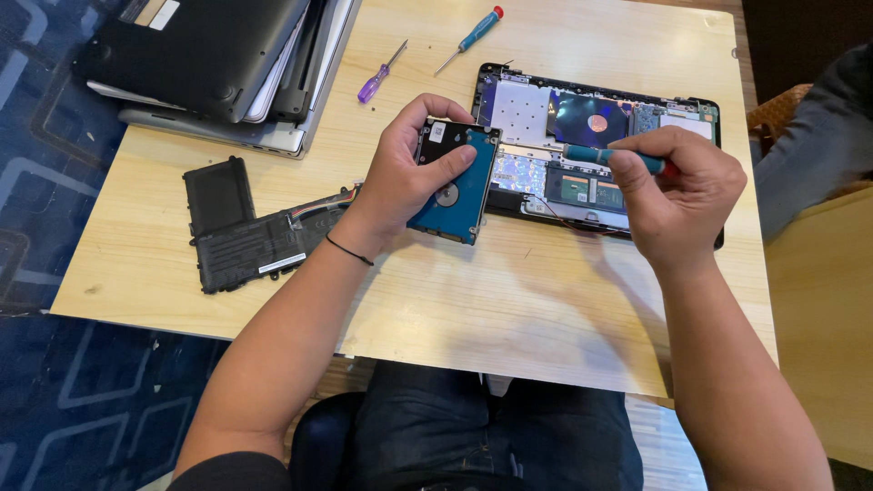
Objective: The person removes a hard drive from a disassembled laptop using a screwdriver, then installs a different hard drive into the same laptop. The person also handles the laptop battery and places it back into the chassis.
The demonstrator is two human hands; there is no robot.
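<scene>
My left hand (406,170) holds a small hard drive (457,186) with its blue circuit board facing up, tilted above the wooden table (509,300). My right hand (677,191) grips a teal-handled screwdriver (596,155) that points left toward the drive's right edge. Just behind both hands lies an opened laptop base (596,118) with its boards and a dark round part exposed.
A black L-shaped laptop battery (238,232) lies at the left. A stack of closed laptops (223,64) fills the far left corner. A purple-handled screwdriver (380,73) and a blue-and-red one (471,36) rest at the back. Another person's leg (814,136) is at the right edge.
</scene>
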